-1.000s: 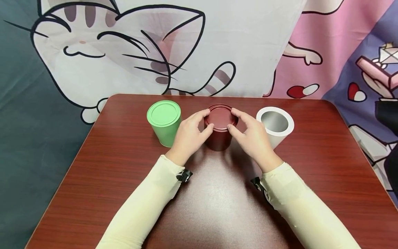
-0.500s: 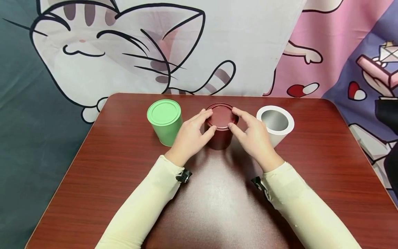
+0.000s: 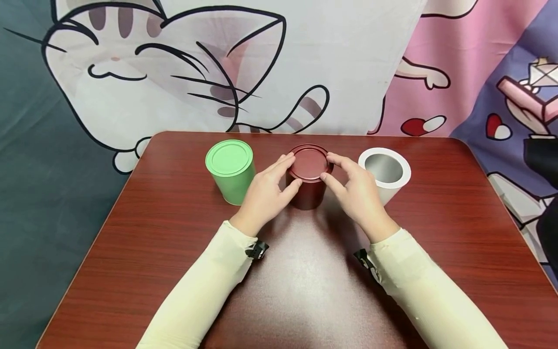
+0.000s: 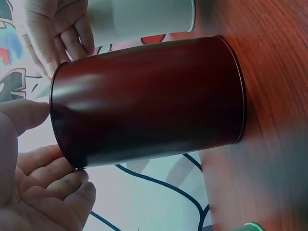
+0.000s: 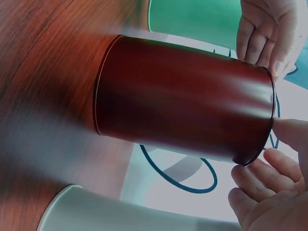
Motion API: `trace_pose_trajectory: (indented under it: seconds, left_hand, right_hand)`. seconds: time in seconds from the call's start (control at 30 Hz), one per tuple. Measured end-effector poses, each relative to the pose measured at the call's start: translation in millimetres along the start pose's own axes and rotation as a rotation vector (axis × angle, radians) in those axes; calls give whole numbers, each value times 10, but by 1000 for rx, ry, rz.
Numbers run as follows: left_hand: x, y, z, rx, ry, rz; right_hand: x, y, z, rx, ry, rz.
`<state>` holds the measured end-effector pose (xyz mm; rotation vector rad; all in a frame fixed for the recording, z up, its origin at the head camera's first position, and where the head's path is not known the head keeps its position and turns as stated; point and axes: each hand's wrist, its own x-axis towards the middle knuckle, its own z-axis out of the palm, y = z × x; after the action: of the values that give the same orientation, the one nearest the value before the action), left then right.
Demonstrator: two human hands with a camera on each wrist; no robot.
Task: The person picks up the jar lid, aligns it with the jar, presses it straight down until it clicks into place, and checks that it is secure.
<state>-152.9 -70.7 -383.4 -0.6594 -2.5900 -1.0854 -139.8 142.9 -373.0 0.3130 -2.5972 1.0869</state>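
Observation:
A dark red can point(image 3: 310, 195) with a recessed round top stands upright on the table between both hands. My left hand point(image 3: 267, 191) holds its left rim, thumb at the front and the other fingertips farther back. On the opposite side my right hand point(image 3: 358, 194) grips the rim in the same way. The left wrist view shows the can's smooth side point(image 4: 149, 101), with left thumb and fingertips right at its upper edge. From the right wrist, the right fingers point(image 5: 252, 185) curve up to that edge. The can's base rests at the wood surface.
A green can point(image 3: 235, 188) with a similar recessed top stands to the left, close to the left hand. To the right is a white, thick-rimmed container point(image 3: 406, 175), open at the top and partly behind the right hand. A cartoon cloth point(image 3: 348, 58) hangs behind the table point(image 3: 131, 271).
Fingertips of both hands have shifted slightly at the dark red can's rim. All three containers stand where they were.

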Motion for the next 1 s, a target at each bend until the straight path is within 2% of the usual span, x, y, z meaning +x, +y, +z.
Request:
trace_pose_trajectory:
  seconds: [0.2,0.6,0.87,1.0]
  left_hand:
    - [-46,28,3,-6,18,10]
    - [-106,186,-49,-22,26,56]
    - [-175,235,-15,-18,13,76]
    - [-240,274,9,-45,28,81]
  right_hand:
    - [-42,3,-9,3,2,-5]
    - [-117,-2,-36,0,19,-18]
    - [-185,1,-64,12,17,-17]
    - [-247,-2,-87,22,-3,-1]
